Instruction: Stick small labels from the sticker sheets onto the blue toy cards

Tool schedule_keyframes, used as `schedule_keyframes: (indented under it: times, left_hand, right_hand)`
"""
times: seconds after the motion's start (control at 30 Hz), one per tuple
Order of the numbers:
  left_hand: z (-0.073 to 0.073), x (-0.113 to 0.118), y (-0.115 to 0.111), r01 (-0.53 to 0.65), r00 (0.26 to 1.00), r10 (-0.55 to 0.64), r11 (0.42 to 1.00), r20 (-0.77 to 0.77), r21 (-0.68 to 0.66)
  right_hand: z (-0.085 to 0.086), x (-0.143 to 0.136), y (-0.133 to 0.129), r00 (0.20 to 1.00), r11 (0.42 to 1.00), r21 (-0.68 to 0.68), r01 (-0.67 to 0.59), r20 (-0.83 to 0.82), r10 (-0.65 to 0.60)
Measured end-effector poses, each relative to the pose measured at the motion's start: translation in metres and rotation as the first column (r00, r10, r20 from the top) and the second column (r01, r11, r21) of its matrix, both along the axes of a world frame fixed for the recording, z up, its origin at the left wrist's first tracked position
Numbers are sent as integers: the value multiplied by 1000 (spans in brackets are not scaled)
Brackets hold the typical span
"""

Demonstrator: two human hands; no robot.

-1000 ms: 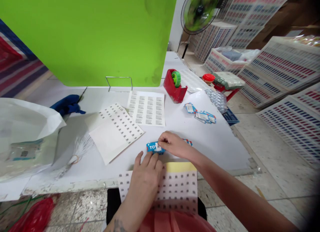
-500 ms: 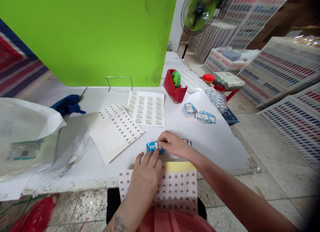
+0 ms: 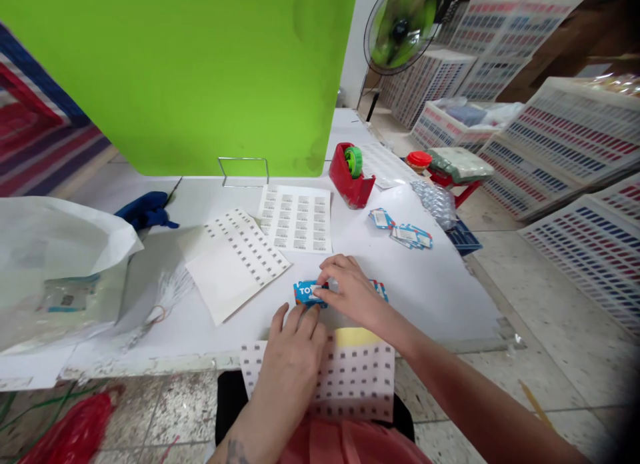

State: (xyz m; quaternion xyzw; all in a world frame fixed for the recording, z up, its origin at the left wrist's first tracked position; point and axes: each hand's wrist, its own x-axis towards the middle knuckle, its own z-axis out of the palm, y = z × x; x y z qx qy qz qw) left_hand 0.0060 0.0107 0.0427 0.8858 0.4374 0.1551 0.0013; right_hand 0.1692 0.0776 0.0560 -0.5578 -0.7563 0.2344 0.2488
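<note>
A blue card (image 3: 304, 292) with white lettering lies on the table in front of me. Over its right part, my right hand (image 3: 350, 291) brings thumb and forefinger together beside a small whitish patch. Whether that patch is a sticker or printed lettering, I cannot tell. My left hand (image 3: 295, 347) lies palm down with its fingers stretched, their tips at the card's lower edge. Beneath that hand, a sheet of small printed labels (image 3: 357, 377) with a yellow strip reaches over the table's edge onto my lap. More blue-and-red cards (image 3: 381, 291) show partly behind my right hand.
Label sheets (image 3: 297, 217) lie farther back, beside a red tape dispenser (image 3: 353, 177). Several labelled cards (image 3: 410, 236) are piled at the right. White strings (image 3: 167, 294) and a plastic bag (image 3: 65, 251) occupy the left. A green panel (image 3: 225, 77) stands behind.
My right hand has lifted slightly, and its fingers have shifted a little at the card. My left hand stays nearly in place. The whole view has shifted slightly.
</note>
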Motion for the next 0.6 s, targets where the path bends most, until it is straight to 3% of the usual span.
schedule_keyframes:
  times: [0.13,0.37,0.47,0.6]
  left_hand:
    - [5,0,-7,-2,1000,2,1000,16,13]
    - [11,-1,-11,12,1000,-11,996,19,-92]
    - [12,-1,-11,6,1000,-9,986,-23,-168]
    - [14,0,-8,-5,997,-15,973,-82,-229]
  right_hand:
    - [1,3,0,990,996,-60,60,-120,-67]
    - [3,12,0,861,920,-389,42,-453,-231]
    - [5,21,-2,824,908,-418,36,-501,-264]
    - [3,36,-5,835,888,-455,70,-461,-302]
